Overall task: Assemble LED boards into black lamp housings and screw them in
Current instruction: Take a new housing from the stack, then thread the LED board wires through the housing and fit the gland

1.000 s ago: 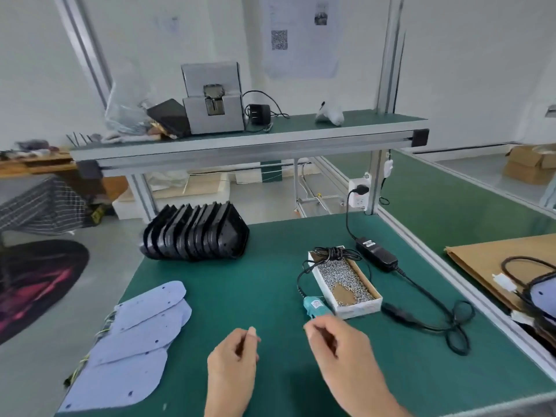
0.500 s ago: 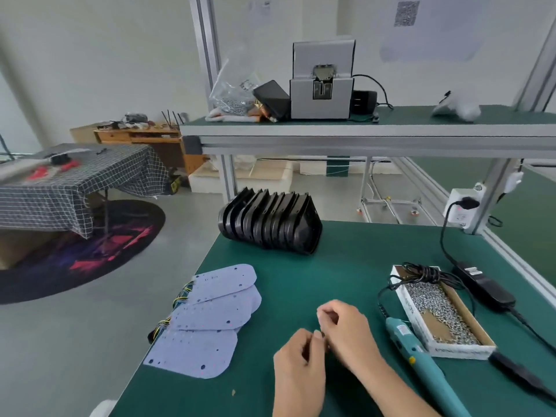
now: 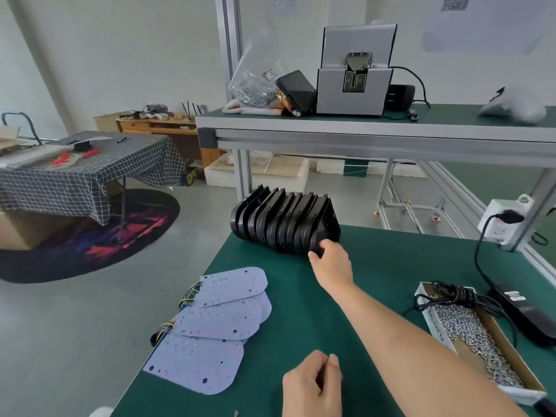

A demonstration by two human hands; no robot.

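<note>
Near the middle of the frame, a nested row of black moulded plastic lamp housings (image 3: pixel 284 222) stands on edge at the far left corner of the green desk (image 3: pixel 376 281). The right hand (image 3: pixel 331 261) reaches across to the nearest housing at the row's right end, its fingers (image 3: pixel 316 254) curled onto the lower corner of that shell, apparently pinching it. These shells look light, stiff and rather smooth; since they nest closely, the end one is best taken by its rim or corner and peeled sideways, so the neighbours do not tip over with it.

At lower left lie three pale blue, dome-ended LED boards (image 3: pixel 222 322), overlapping like fallen cards, with coloured wire tails at their left edges. They look thin, flat and easily marked, so edges are the safer hold, away from the wires.

At the bottom centre the left hand (image 3: pixel 313 383) rests with fingers loosely curled; whether it holds something small, I cannot tell.

Half a second ago both hands met low over the desk, fingertips together; now the right arm is stretched out to the housings and the left stays behind. The view has also swung further left, cutting off most of the open cardboard box of silver screws (image 3: pixel 472 335) at lower right.
</note>
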